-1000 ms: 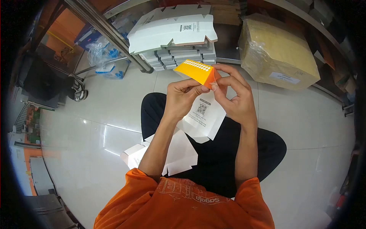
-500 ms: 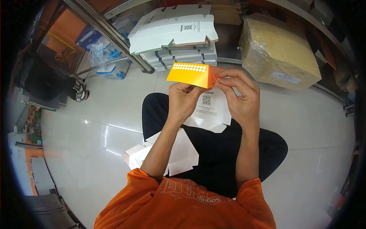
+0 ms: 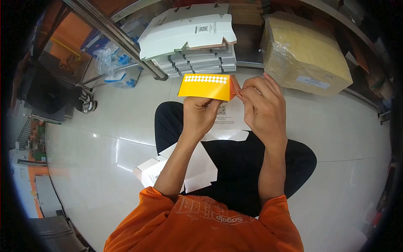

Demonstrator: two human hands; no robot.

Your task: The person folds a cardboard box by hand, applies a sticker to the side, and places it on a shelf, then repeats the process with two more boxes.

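A small yellow-orange carton (image 3: 204,88) with a band of white diamonds is held up in front of me. My left hand (image 3: 198,115) grips it from below, its thumb and fingers pinched at the lower edge. At the right end, an orange flap (image 3: 234,89) stands out. My right hand (image 3: 264,107) has its fingertips pinched together on that flap. Under the hands, a white printed cardboard sheet (image 3: 233,117) with a QR code lies at my legs, partly hidden. A second white cardboard piece (image 3: 200,168) rests by my left thigh, with my left forearm crossing over it.
A stack of flat white cartons (image 3: 189,38) stands on the floor ahead. Right of it sits a plastic-wrapped yellowish bundle (image 3: 308,54). A metal rack leg (image 3: 121,42) and blue-and-clear plastic bags (image 3: 119,67) are at the left. Shiny tiles (image 3: 105,147) surround me.
The yellow-orange carton has shifted slightly left and down and turned a little more level. My right hand's fingers have curled in closer at its flap end.
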